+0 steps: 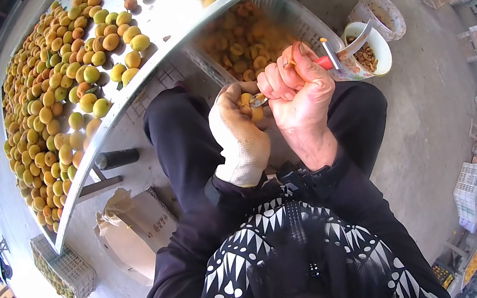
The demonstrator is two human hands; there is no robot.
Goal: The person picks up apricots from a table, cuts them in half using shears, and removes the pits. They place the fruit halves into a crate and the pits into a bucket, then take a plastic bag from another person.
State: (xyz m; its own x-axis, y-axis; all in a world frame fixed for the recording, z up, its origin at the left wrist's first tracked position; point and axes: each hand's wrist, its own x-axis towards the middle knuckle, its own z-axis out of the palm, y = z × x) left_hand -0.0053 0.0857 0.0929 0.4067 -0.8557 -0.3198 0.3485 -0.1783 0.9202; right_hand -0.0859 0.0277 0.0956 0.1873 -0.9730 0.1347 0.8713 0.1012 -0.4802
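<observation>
My left hand (240, 133), in a pale work glove, is closed around a yellow-orange fruit (254, 108). Bare and closed, my right hand (302, 92) grips a tool with a red handle (323, 62). The tool's metal tip (257, 100) touches the fruit between my hands. A curved blade (356, 42) sticks out on the far side of my right fist. Just beyond my hands, a crate (299, 11) holds many orange fruits, some of which look cut open.
A metal table (167, 10) at the upper left bears many fruits. Right of the crate, a white bucket (384, 51) holds brown bits, beside another pale bucket (387, 13). A cardboard box (153, 222) and a crate (77, 271) stand at lower left.
</observation>
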